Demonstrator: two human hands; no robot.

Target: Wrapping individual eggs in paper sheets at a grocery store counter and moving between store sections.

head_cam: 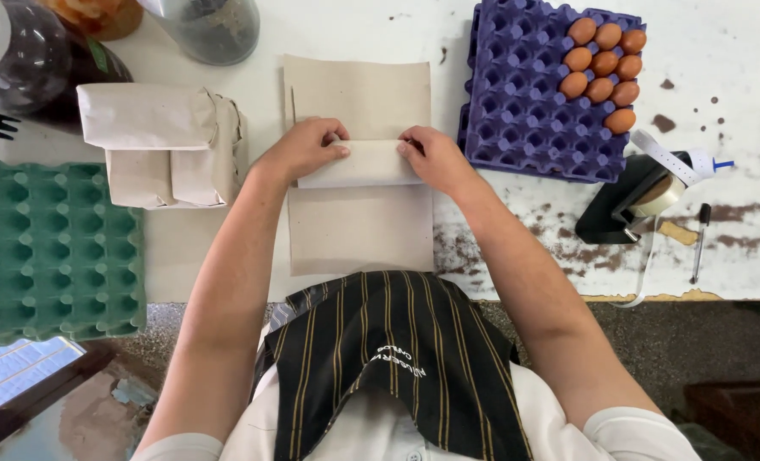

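Hands meet at the middle of the white table (739, 51), both pinching one folded paper flap (360, 164). That flap lies across a sheet of brown paper (359, 226) spread flat at the table's near edge. Left hand (305, 147) grips the flap's left end, thumb on top, fingers curled over the fold; right hand (431, 157) clamps the right end the same way. Just left of the sheet sit wrapped paper parcels (162, 141), stacked and touching. Beyond them, at the left edge, a green egg tray (51, 248). To the right, a purple egg tray (525, 111) carries brown eggs (604, 72) in its far right corner. Near it stand a black tape dispenser (623, 205) and a pen (698, 243).
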